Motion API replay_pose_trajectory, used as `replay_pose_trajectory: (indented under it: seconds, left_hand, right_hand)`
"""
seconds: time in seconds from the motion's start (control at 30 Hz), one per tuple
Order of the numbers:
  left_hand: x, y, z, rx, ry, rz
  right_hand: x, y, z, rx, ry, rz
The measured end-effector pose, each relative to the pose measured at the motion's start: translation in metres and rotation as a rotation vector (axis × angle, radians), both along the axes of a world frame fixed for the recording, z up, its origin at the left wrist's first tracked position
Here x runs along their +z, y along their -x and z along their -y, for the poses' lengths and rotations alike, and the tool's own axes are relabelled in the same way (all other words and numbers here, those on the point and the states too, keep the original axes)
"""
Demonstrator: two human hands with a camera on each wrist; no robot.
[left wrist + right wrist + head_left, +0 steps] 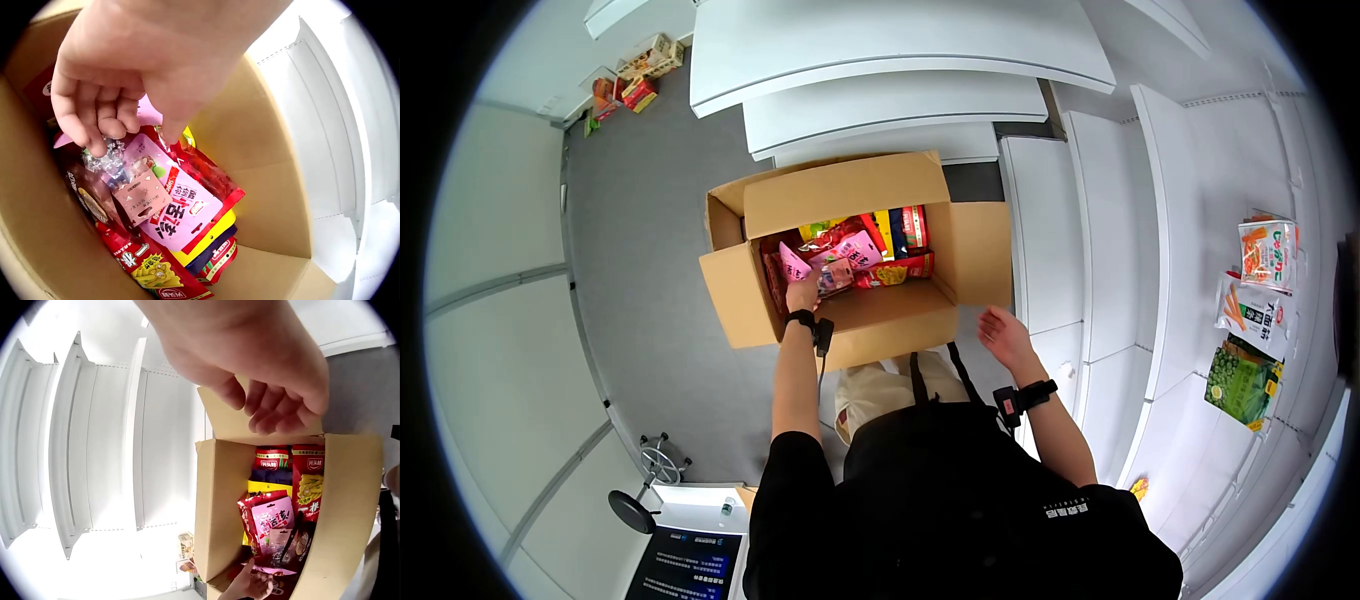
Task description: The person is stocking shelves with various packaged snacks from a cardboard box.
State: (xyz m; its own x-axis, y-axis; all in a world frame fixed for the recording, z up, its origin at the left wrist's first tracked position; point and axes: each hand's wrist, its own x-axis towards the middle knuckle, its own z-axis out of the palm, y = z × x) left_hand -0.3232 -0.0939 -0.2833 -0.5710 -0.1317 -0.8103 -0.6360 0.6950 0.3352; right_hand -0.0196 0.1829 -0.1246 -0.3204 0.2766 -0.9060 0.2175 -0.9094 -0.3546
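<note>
My left hand (803,292) reaches into a cardboard box (845,195), beside an upright pink packet (793,262). The left wrist view shows its fingers loosely bent, thumb apart, over crinkled clear wrapping (106,156); pink packaging (147,112) shows behind, and contact is unclear. Under this hand (134,69) lie a small pink packet (142,195), a larger pink bag (181,215) and a red bag (147,265). My right hand (1006,338) hangs near the box's right flap, holding nothing; the right wrist view shows this hand (256,369) with loosely curled fingers.
White shelves (900,85) stand beyond the box, with more shelving (1045,220) at the right. Snack bags (1268,255) sit on the far-right shelf. At lower left are a wheeled stool (632,511) and a screen (685,565); other packages (640,94) lie at upper left.
</note>
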Motion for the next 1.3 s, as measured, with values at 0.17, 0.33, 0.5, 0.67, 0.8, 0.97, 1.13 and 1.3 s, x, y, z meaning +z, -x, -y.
replay_pose_trajectory:
  seconds: [0.17, 0.33, 0.5, 0.67, 0.8, 0.97, 1.13, 1.3]
  left_hand:
    - [-0.009, 0.018, 0.001, -0.147, 0.108, 0.006]
    - [-0.037, 0.029, 0.017, -0.194, 0.184, -0.036]
    - [-0.03, 0.03, 0.04, -0.28, 0.08, -0.13]
    - [-0.024, 0.022, 0.044, -0.33, -0.152, -0.206]
    - [0.064, 0.008, 0.027, -0.11, -0.479, -0.076]
    - [0.152, -0.003, 0.019, -0.171, -0.68, 0.03]
    - [0.217, -0.019, 0.005, -0.254, -0.927, 0.136]
    - [0.248, -0.037, -0.005, -0.356, -1.144, 0.212]
  right_hand:
    - [-0.001, -0.01, 0.008, -0.047, 0.02, -0.014]
    - [0.001, -0.006, 0.032, -0.07, 0.006, -0.027]
    - [0.017, 0.005, 0.058, -0.079, -0.001, -0.053]
    - [0.032, 0.016, 0.082, -0.089, -0.047, -0.095]
    - [0.032, 0.026, 0.098, -0.073, -0.074, -0.132]
    - [0.058, 0.049, 0.125, 0.093, -0.267, -0.152]
    - [0.078, 0.063, 0.139, 0.287, -0.552, -0.156]
    - [0.078, 0.063, 0.153, 0.384, -0.838, -0.245]
